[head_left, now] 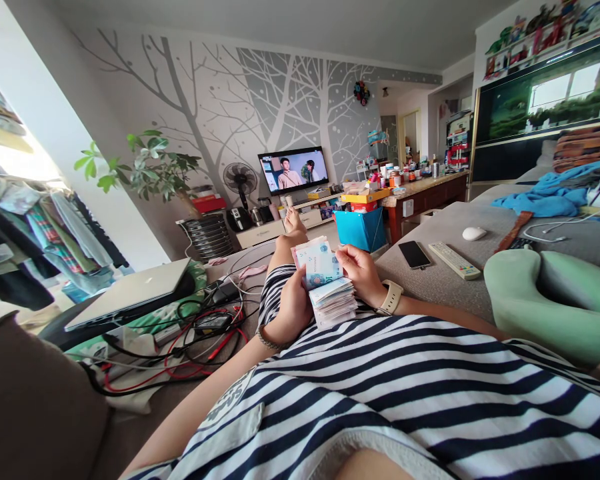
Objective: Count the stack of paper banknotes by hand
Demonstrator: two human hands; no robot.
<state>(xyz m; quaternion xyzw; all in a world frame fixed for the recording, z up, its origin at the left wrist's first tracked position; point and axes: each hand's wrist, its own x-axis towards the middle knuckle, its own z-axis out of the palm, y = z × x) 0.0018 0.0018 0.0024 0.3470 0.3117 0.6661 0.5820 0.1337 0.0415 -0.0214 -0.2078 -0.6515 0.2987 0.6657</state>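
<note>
Between my two hands is a wad of banknotes [321, 261], blue and white with some pink edges behind. Around its lower left side my left hand [296, 299] is closed, the thumb lying over the front. My right hand [361, 272] pinches the upper right edge of the notes with thumb and fingers. Below the upright notes, a thick folded part of the wad [333, 304] hangs towards my lap, its many layered edges showing. The fingers behind the notes are hidden.
Tangled cables [207, 333] and a laptop [130, 293] lie to my left. On the right of the sofa are a phone [414, 255], a remote control [455, 260], a white mouse [474, 233] and a green neck pillow [510, 300]. Ahead stands a blue box [360, 230].
</note>
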